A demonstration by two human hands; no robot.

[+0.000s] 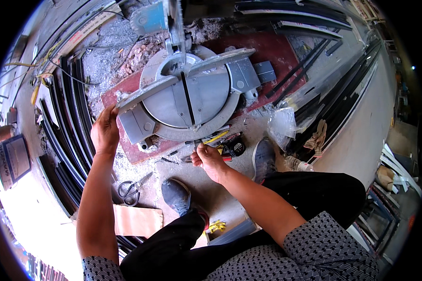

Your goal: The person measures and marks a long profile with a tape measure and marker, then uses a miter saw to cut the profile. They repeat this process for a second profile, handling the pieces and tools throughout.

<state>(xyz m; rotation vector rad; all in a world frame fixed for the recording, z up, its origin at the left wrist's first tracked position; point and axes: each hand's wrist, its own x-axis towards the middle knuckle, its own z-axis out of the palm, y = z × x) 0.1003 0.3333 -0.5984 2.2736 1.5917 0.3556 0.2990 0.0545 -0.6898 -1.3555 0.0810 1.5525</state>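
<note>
A grey miter saw with a round slotted table stands in front of me, its blue-topped head raised at the back. My left hand is closed at the left end of the saw's fence, fingers curled over it. Just in front of the table slot, my right hand is closed in a pinch on a small dark piece that I cannot make out. Beside that hand lie a black tape measure, a yellow pencil and a few other hand tools.
The saw rests on a dark red board amid metal shavings. Long black profiles lie at left; more black profiles lie at right, with work gloves on top. Black-handled scissors and cardboard are near my feet.
</note>
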